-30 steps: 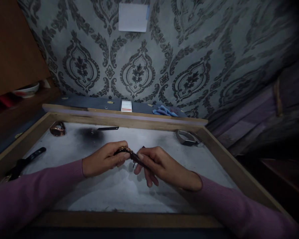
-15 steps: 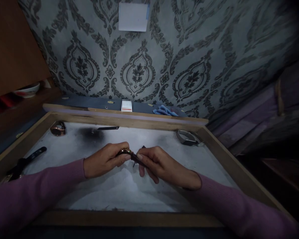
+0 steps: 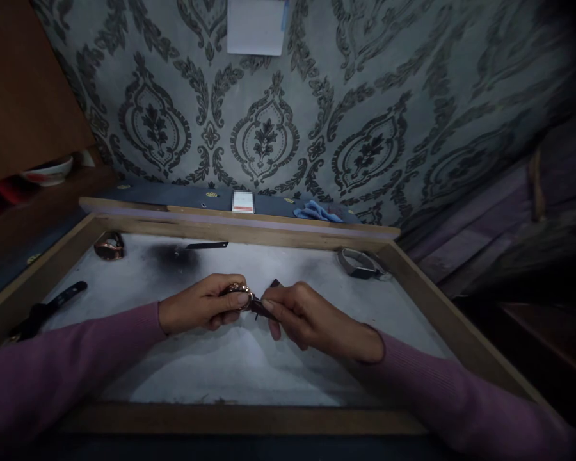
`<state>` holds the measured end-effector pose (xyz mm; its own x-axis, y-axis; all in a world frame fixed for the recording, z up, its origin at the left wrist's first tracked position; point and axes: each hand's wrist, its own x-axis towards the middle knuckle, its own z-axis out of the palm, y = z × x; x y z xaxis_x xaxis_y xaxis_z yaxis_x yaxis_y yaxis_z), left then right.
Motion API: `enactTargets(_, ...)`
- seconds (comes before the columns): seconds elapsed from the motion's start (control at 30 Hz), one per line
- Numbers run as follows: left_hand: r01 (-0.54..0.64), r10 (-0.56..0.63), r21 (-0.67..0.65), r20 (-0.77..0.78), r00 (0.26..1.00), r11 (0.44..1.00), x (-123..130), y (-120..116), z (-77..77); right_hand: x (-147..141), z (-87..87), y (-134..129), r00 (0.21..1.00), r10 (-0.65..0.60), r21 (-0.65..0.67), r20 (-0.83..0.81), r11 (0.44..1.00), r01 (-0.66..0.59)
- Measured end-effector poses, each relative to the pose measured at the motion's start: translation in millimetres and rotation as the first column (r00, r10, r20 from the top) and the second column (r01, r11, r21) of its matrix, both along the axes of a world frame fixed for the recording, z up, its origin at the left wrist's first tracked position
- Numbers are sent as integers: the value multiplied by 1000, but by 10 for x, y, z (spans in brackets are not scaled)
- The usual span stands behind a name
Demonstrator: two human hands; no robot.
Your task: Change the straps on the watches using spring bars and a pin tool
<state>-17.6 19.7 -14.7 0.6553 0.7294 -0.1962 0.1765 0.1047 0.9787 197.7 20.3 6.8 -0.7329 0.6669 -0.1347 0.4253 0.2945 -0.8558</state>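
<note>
Over the middle of a white-bottomed wooden tray (image 3: 249,419), my left hand (image 3: 206,304) is closed on the round gold-coloured case of a watch (image 3: 240,294). My right hand (image 3: 300,314) pinches the dark brown strap (image 3: 264,308) beside the case. A dark strap end sticks up above the right fingers, and a thin dark piece points down between the two hands. The exact join of strap and case is too small to make out.
Inside the tray lie a copper-coloured watch (image 3: 109,246), a black strap (image 3: 52,307), a thin black blade-like strip (image 3: 207,245) and a grey watch (image 3: 359,263). Behind the tray are a small white box (image 3: 242,201) and a blue cloth (image 3: 317,211).
My left fingers have shifted on the watch case, which is now turned and shows more of its gold rim. My right hand keeps its pinch on the strap, with its lower fingers curled in more.
</note>
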Motion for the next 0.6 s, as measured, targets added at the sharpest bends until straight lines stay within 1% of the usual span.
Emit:
enactTargets(0.1, -15, 15, -10, 18, 1000, 1000, 9, -7, 0, 1, -27, -5, 1000, -21, 1, -22, 1000, 21)
enactTargets(0.33, -37, 40, -49, 75, 996, 998, 9, 0, -19, -1, -86, -2, 994, -61, -63, -90, 996, 56)
enactTargets(0.6, -47, 49, -37, 74, 996, 998, 4, -10, -8, -25, -67, -11, 987, -89, -139, -137, 988, 70)
